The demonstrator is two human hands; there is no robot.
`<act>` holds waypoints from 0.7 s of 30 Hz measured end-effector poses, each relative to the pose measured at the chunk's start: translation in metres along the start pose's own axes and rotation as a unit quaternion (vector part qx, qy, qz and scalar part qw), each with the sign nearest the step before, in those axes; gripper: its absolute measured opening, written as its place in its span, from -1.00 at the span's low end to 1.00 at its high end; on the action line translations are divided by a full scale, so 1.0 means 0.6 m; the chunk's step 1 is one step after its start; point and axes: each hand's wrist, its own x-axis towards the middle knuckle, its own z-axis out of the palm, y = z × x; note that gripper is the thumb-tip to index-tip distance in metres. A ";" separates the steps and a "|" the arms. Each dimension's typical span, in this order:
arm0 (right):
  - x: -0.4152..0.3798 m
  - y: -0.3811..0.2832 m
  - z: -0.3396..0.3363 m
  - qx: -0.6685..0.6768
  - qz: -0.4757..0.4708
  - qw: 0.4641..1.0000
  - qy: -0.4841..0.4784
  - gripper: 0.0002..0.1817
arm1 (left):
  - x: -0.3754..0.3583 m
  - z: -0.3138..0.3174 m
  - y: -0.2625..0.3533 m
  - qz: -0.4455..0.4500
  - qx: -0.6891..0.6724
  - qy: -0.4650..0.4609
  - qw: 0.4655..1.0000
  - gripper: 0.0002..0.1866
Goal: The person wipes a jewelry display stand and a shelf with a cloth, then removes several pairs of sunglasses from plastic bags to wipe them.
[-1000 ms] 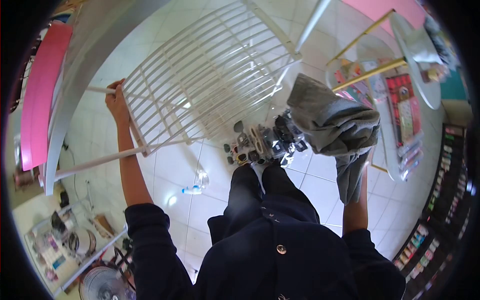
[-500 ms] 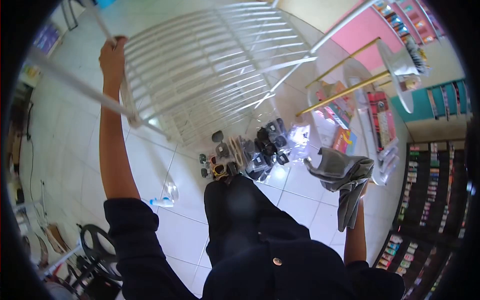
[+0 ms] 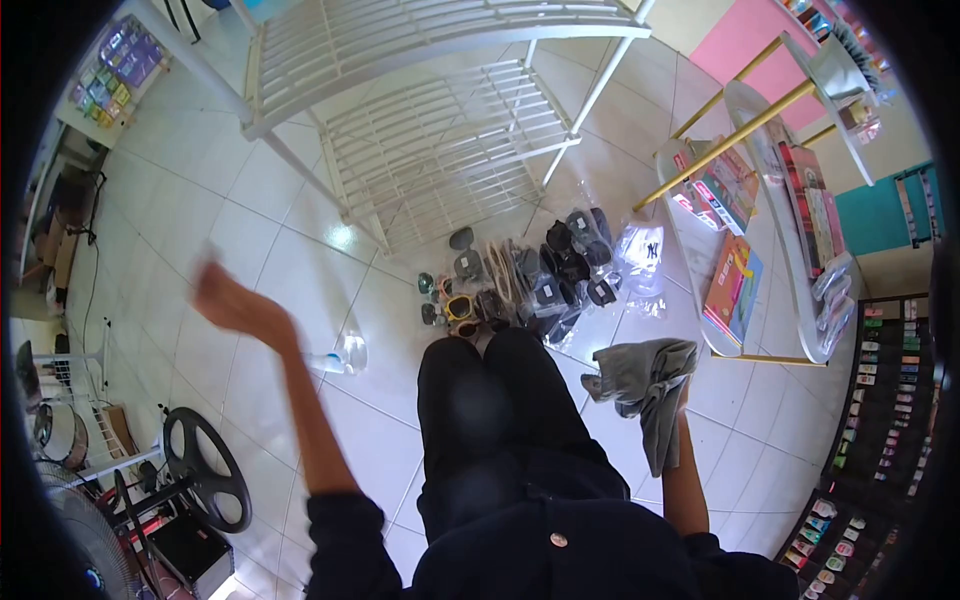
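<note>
My left hand is in the air over the tiled floor, off the white metal rack. Its fingers are smeared by motion. On the right, my right hand grips a crumpled grey cloth that drapes over it and hides most of the fingers. The rack has slatted shelves and stands in front of me. On the floor between the rack and my knees lie several sunglasses, many in clear plastic sleeves.
A clear bottle with a blue label lies on the floor at left. To the right stands a tiered shelf with gold legs, holding colourful boxes. A black wheel and a fan are at lower left; a dark display rack is at far right.
My left hand has let go of the white rack and moved down, away from it. The rack now appears higher in view. The grey cloth is still in my right hand, slightly further left.
</note>
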 end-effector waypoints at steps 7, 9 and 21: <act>0.042 0.073 0.027 0.028 0.046 0.998 0.028 -0.34 | -0.379 0.060 -0.018 -0.173 -0.004 -0.451 0.876 -0.75; 0.051 0.089 0.027 0.031 0.060 0.997 0.037 -0.33 | -0.426 0.120 -0.072 -0.186 0.045 -0.529 0.827 -0.63; 0.067 0.083 0.113 -0.070 0.245 0.965 0.064 -0.39 | -0.474 0.286 -0.102 -0.145 0.286 -0.630 0.707 -0.16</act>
